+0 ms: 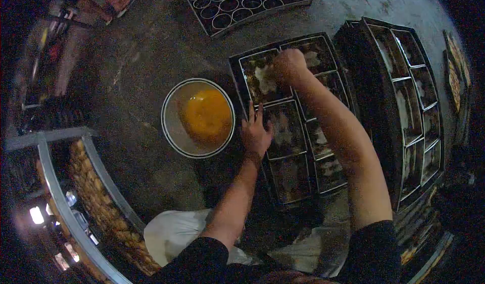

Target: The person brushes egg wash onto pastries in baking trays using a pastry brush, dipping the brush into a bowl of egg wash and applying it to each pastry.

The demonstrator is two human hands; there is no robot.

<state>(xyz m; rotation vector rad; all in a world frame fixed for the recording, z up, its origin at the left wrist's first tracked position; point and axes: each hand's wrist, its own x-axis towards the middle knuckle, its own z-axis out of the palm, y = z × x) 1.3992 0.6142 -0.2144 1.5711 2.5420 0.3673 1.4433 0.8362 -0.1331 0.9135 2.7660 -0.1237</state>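
A dark metal tray [288, 178] divided into rectangular compartments lies in front of me, its inner surfaces stained and patchy. My right hand [290, 66] is closed in a fist over the far end of this tray, near the divider between the two far compartments. Whatever its fingers hold, if anything, is hidden. On the tray's left side rests my left hand [257, 135], fingers stretched out and touching the edge near a divider. To the left of the tray stands a round, pale-rimmed bowl [174, 115] with orange-yellow liquid [207, 115] in it.
A stack of similar divided trays [417, 72] stands close on the right. Farther off lies a tray of round moulds [247, 4]. At lower left is a metal-framed rack [68, 203] with brownish pieces [96, 198]. A person's foot [113, 4] shows at upper left.
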